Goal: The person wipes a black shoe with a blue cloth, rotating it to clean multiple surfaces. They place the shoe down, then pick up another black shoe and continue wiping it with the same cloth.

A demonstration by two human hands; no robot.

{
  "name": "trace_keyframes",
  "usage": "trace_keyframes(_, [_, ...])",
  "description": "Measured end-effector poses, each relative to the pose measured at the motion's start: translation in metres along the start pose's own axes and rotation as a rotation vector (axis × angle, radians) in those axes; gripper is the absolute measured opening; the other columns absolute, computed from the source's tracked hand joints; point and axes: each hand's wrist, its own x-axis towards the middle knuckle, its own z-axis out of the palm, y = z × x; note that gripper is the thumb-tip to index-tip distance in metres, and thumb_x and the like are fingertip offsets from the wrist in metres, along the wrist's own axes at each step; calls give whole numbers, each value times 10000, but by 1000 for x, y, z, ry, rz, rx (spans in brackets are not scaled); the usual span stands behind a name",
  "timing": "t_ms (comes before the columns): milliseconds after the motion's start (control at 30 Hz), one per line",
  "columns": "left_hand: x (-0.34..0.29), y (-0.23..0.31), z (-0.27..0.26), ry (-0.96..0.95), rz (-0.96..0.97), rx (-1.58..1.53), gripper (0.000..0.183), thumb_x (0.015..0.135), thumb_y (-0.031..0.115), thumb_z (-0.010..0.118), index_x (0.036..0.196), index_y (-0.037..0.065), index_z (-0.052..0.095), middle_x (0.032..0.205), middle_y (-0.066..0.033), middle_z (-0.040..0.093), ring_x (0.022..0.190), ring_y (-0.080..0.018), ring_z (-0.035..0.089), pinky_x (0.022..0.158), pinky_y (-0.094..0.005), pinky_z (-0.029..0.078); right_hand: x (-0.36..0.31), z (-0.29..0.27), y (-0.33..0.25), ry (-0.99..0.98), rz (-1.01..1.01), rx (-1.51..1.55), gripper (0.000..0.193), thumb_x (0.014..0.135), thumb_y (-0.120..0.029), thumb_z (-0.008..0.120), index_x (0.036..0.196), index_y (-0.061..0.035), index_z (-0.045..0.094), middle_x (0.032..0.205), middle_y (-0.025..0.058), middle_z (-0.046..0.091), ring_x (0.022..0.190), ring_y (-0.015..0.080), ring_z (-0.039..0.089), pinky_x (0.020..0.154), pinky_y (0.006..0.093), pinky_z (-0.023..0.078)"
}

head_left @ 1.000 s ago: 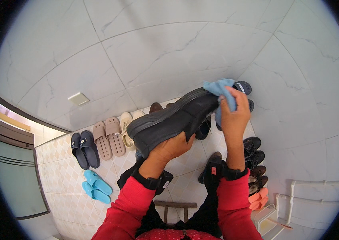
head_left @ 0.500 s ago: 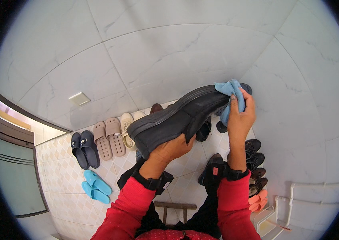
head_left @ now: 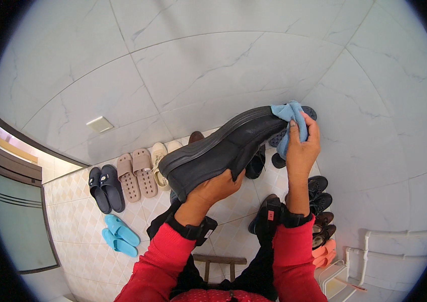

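A black shoe is held up in front of me, tilted on its side with its thick sole edge toward the upper left. My left hand grips it around the opening near the heel, some fingers hidden inside or behind it. At the toe end, a light blue cloth is draped over the tip. My right hand pinches this cloth between thumb and fingers and presses it against the toe.
Along the wall stand dark slippers, beige slippers and cream shoes. Blue slippers lie nearer. Black shoes, brown shoes and orange slippers line the right wall. A wooden stool is below me.
Almost nothing differs. The shoe and both hands have shifted very slightly to the left; the cloth stays at the toe.
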Motion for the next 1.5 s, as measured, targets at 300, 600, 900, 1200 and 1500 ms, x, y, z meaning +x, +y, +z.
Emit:
trace_keyframes(300, [-1, -11, 4, -42, -73, -192, 389, 821, 246, 691, 1143, 32, 645, 1064, -211, 646, 943, -400, 629, 899, -432, 484, -19, 9, -19, -213, -344, 89, 346, 741, 29, 716, 1064, -71, 647, 1068, 120, 629, 990, 282, 605, 908, 366, 470])
trace_keyframes(600, [8, 3, -1, -15, -335, -1064, 302, 874, 182, 627, 1111, -3, 646, 1056, -147, 662, 1010, -280, 606, 924, -364, 451, -9, 4, -10, -27, 52, 140, 246, 878, -58, 676, 1115, -21, 623, 1049, 112, 624, 980, 228, 610, 895, 318, 467])
trace_keyframes(900, [19, -11, -4, 18, -791, -1869, 409, 884, 103, 565, 1267, -43, 556, 1218, -148, 639, 1132, -272, 598, 1028, -400, 423, -27, 20, -11, -272, -58, 140, 225, 905, -48, 666, 1125, -43, 613, 961, 27, 623, 891, 90, 567, 809, 235, 465])
trace_keyframes(1200, [24, -19, -8, 136, -812, -2127, 367, 925, 186, 557, 1235, -11, 565, 1224, -130, 646, 1141, -268, 599, 1041, -404, 417, -34, 21, -19, -423, -203, 85, 202, 845, 12, 680, 1039, -34, 643, 931, 71, 642, 868, 157, 616, 804, 267, 479])
trace_keyframes(1500, [29, -27, -14, 403, -853, -2173, 295, 926, 176, 569, 1158, -3, 606, 1151, -126, 680, 1080, -261, 633, 1006, -412, 464, -40, 8, -25, -937, -170, 99, 225, 750, -10, 721, 970, -42, 679, 931, 104, 657, 857, 259, 646, 789, 313, 502])
